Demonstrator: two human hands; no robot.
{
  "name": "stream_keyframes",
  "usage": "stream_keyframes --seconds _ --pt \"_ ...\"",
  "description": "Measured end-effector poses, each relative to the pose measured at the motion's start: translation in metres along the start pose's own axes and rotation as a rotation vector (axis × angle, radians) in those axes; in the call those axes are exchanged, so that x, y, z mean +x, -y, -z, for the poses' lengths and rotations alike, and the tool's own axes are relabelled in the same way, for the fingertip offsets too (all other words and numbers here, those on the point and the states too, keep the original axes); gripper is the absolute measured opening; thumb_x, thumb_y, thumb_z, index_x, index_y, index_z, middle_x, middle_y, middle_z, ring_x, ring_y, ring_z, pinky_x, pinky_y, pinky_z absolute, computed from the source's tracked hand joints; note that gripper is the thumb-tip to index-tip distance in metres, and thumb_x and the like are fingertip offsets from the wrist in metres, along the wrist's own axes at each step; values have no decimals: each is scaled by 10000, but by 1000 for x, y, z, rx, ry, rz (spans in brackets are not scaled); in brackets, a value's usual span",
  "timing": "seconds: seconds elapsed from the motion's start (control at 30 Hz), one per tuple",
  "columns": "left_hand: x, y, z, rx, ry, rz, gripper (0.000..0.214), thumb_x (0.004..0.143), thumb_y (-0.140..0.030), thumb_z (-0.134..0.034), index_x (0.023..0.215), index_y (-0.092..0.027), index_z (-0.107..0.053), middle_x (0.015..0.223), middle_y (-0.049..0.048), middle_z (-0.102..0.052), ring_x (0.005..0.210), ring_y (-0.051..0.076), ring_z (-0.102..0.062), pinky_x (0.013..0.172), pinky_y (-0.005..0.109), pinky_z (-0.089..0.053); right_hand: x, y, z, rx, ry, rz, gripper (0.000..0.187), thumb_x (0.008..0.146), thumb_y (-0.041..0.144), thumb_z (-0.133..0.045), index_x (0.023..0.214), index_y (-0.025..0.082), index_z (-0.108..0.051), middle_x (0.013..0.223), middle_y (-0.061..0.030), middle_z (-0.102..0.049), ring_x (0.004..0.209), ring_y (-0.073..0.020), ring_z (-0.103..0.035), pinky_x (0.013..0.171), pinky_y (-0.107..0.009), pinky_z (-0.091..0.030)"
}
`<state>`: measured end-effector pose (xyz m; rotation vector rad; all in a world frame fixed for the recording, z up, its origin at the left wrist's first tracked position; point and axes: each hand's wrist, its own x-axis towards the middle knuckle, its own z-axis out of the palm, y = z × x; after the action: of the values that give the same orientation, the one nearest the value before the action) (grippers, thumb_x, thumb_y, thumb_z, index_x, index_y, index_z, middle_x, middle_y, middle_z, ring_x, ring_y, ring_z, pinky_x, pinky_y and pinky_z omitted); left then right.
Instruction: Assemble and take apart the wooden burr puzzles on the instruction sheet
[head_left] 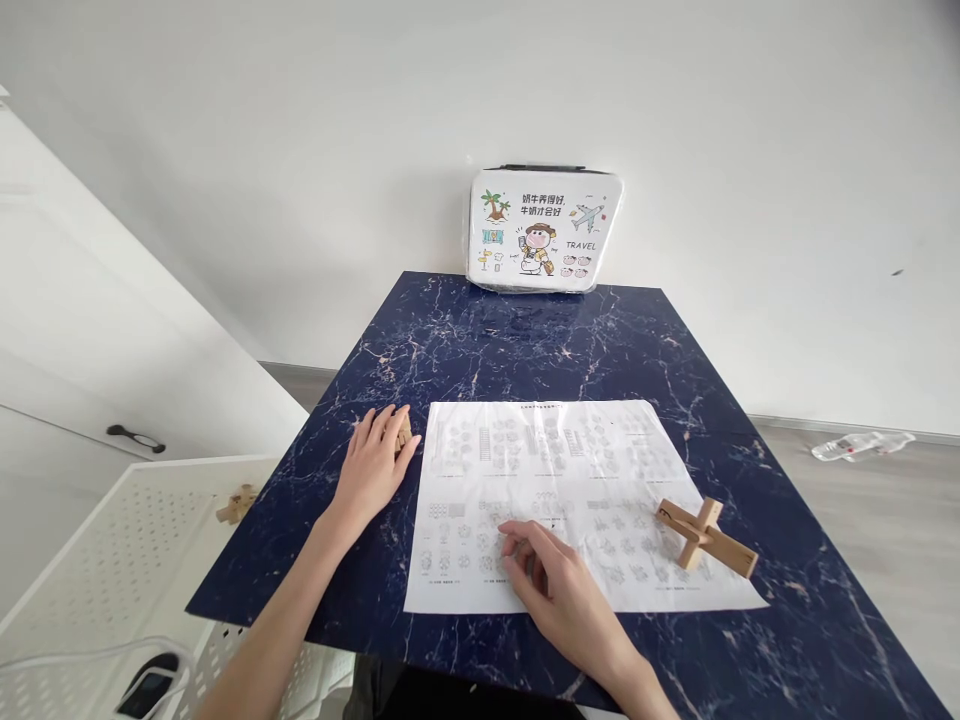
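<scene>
So both forearms are bare. The left arm (289,590) is stretched further out, slanting up and inward, and the left hand (377,452) is palm down with fingers slightly bent and the thumb angled off to the side. The right hand (551,585) sits closer in, fingers loosely curled toward the thumb, kinda relaxed, wrist (624,668) low.

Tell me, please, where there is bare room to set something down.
Bare blue marbled tabletop lies between the white printed case and the white paper sheet. Crowded: the left hand partly covering a wooden object, and the sheet's near half, with the right hand and crossed wooden blocks.
</scene>
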<state>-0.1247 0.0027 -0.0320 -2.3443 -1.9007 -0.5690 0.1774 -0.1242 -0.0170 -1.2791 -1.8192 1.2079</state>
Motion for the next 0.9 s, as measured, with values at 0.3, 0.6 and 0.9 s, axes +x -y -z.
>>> stream_keyframes --seconds 0.3,0.6,0.9 --pt "0 -5 5 -63 -123 9 673 1120 -490 -469 1683 -166 -288 1757 248 -292 1612 457 -326 1247 655 -395 1 1 1 -25 -4 -7 235 1134 333 -466 1310 287 -615 1090 -66 -697 828 -221 -693 667 -339 -561" --pt "0 -10 9 -93 -166 -54 858 1026 -544 -655 1694 -209 -233 1810 222 -126 1674 473 -63 1287 739 -229 4 7 3 -30 -21 4 238 1129 374 -492 1273 296 -665 1016 -49 -715 737 -199 -676 620 -306 -568" --pt "1 -13 12 -165 -186 -43 954 982 -574 -712 1703 -243 -183 1810 212 -106 1671 468 -101 1282 746 -245 -42 -9 48 38 -477 -14 258 1057 445 -615 1188 243 -709 946 -60 -753 800 -208 -744 743 -316 -632"
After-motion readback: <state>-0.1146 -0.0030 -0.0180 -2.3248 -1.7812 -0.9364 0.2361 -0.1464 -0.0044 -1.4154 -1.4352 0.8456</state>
